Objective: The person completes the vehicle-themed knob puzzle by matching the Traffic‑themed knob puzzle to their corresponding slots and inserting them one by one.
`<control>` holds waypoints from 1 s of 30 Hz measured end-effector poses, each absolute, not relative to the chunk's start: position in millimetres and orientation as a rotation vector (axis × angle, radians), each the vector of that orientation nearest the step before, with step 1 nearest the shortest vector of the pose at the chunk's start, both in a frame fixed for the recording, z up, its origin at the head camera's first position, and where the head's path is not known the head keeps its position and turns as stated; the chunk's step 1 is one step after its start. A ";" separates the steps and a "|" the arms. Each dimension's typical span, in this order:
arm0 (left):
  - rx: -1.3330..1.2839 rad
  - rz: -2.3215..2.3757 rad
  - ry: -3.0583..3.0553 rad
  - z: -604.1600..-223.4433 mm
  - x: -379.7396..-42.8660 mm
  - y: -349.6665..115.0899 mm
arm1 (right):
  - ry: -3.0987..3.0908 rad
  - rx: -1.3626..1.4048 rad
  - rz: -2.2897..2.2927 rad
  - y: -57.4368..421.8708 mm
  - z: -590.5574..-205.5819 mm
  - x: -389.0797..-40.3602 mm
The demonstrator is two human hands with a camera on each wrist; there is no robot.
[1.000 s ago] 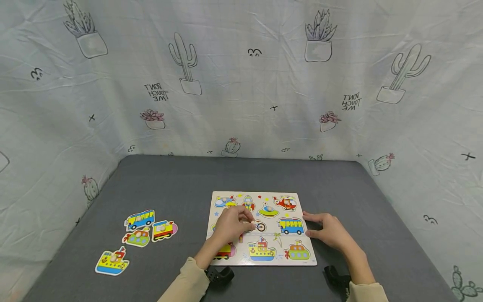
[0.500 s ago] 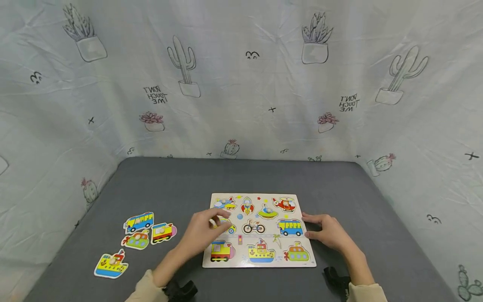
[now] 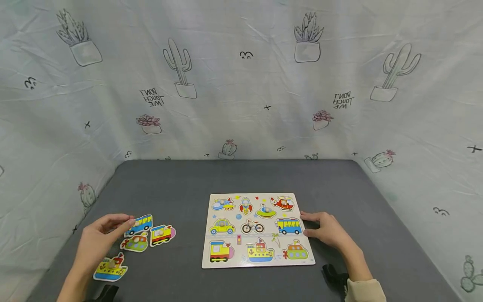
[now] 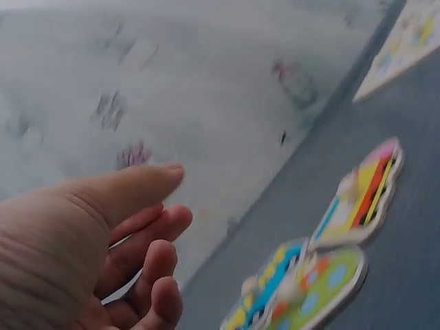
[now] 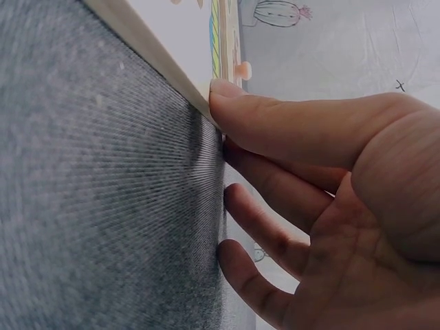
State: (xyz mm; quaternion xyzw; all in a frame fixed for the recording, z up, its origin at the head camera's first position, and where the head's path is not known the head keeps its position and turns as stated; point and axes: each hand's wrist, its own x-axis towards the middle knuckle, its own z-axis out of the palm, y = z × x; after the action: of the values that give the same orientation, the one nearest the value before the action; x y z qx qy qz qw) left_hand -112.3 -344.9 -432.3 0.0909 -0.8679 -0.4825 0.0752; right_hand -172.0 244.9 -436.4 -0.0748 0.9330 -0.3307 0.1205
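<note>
In the head view my left hand is over the loose puzzle pieces at the left, fingertips overlapping the bus piece. The left wrist view shows its fingers loosely bent, with nothing between them and the thumb. Beside the bus lie a green submarine piece and a red-and-yellow train piece; a ship piece lies nearer me. My right hand rests at the right edge of the wooden peg puzzle board. Its thumb touches the board's edge, other fingers lower down.
Knobbed plane, rocket, saucer, helicopter, car and bicycle pieces show in the board. Everything rests on a grey table, with a cactus-print curtain behind.
My left hand has moved from over the board's bicycle leftward to the loose pieces, uncovering the car and bicycle. My right hand has stayed at the board's edge.
</note>
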 end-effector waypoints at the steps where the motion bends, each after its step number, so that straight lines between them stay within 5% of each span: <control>1: 0.303 -1.461 -2.611 -435.8 -113.4 -349.7 | 2.726 -0.220 -0.966 244.7 -436.5 -172.2; 30: 0.413 -1.462 -2.732 -468.1 -132.7 -362.7 | 2.735 -0.217 -0.967 243.5 -436.7 -171.7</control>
State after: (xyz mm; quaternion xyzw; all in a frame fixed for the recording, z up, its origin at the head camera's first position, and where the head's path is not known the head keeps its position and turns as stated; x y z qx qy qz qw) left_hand -132.7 -362.7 -468.1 0.1321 -0.8739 -0.4678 0.0079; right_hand -171.7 243.5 -436.7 -0.0740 0.9338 -0.3303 0.1162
